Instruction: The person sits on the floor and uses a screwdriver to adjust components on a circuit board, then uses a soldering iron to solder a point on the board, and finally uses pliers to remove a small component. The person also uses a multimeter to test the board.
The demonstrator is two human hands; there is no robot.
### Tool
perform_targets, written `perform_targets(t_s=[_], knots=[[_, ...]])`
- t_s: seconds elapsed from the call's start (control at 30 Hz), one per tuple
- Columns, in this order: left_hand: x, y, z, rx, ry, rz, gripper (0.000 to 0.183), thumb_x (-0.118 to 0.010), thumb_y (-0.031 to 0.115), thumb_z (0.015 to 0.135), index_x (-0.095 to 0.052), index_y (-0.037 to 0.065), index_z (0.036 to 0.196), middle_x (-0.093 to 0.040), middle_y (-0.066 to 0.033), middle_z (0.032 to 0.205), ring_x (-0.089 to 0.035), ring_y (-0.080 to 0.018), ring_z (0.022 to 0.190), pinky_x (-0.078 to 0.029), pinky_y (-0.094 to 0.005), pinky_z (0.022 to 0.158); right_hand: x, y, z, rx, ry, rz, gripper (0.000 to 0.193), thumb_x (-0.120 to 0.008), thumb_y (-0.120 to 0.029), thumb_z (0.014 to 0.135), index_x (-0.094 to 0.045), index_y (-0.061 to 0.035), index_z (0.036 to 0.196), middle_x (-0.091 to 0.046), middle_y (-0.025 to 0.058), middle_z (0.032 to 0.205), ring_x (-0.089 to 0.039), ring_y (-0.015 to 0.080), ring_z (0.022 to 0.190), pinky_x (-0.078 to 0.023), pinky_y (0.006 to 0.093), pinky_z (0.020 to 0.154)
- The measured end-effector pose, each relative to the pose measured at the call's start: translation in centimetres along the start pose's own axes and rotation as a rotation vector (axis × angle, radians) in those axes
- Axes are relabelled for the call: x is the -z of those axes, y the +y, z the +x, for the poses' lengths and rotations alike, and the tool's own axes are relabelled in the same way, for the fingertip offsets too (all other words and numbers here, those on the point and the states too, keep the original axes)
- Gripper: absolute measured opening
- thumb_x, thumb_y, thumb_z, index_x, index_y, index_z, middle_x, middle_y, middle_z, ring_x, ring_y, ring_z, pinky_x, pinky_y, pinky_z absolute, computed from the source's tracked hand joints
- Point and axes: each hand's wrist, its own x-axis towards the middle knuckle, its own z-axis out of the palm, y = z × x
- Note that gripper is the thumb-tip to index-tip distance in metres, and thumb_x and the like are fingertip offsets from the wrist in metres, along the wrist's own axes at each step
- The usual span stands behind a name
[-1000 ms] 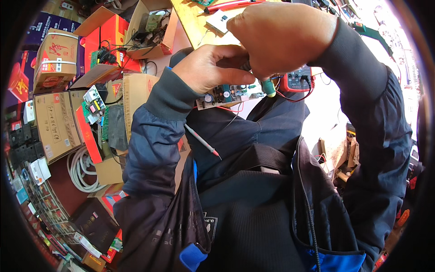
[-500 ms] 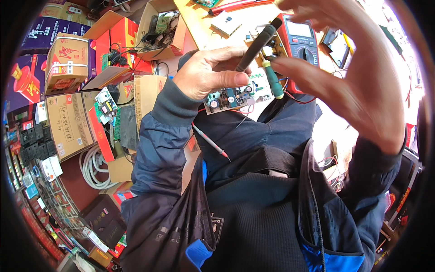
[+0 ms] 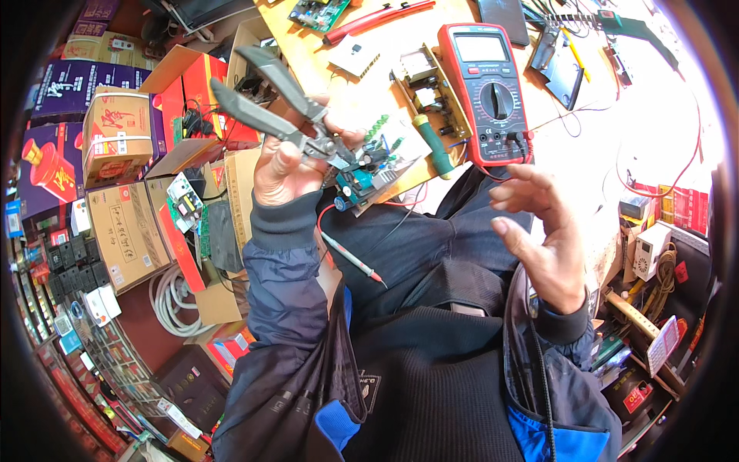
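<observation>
My left hand (image 3: 289,165) is raised above my lap and grips a small circuit board (image 3: 369,173) with blue capacitors, together with grey-handled pliers (image 3: 265,96) whose jaws rest at the board. The pliers' handles stick up and to the left. My right hand (image 3: 543,235) hovers to the right of the board, fingers spread, holding nothing. A red probe lead (image 3: 350,258) hangs from the board area across my dark jacket. A green-handled screwdriver (image 3: 435,150) lies on the bench edge just past the board.
A red multimeter (image 3: 489,88) sits on the wooden bench (image 3: 346,85) with other circuit boards and a red-handled tool (image 3: 369,19). Cardboard boxes (image 3: 127,223) and coiled white cable (image 3: 173,304) crowd the left. Small devices and wires fill the right side.
My right hand has let go of the pliers and drawn back to the right, open. The left hand now holds both the board and the pliers, a little lower in view.
</observation>
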Motion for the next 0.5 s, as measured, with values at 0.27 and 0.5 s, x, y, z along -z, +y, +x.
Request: perform_targets(t_s=[0.27,0.5], knots=[[0.6,-0.6,-0.5,-0.052,0.063,-0.091,0.086,-0.085,0.041,0.088,-0.045,0.003,0.154,-0.058,-0.0114,0.127,-0.057,-0.0292,0.127,-0.037,-0.0608,0.123,0.8,1.0,-0.4,0.064,0.058,0.095,0.047,-0.078,-0.002,0.092,-0.058,0.0027,0.134,-0.074,0.0114,0.108,-0.072,0.0195,0.103,-0.056,0.0345,0.097],[1.1,0.0,-0.4,-0.187,0.028,-0.112,0.087,-0.08,0.05,0.093,-0.043,0.002,0.155,-0.057,-0.0124,0.125,-0.057,-0.0292,0.121,-0.043,-0.0576,0.118,6.0,2.5,3.1,0.117,0.507,0.303,0.039,-0.072,-0.007,0.098,-0.06,0.0053,0.133,-0.072,0.0133,0.118,-0.07,0.019,0.107,-0.055,0.0321,0.096]])
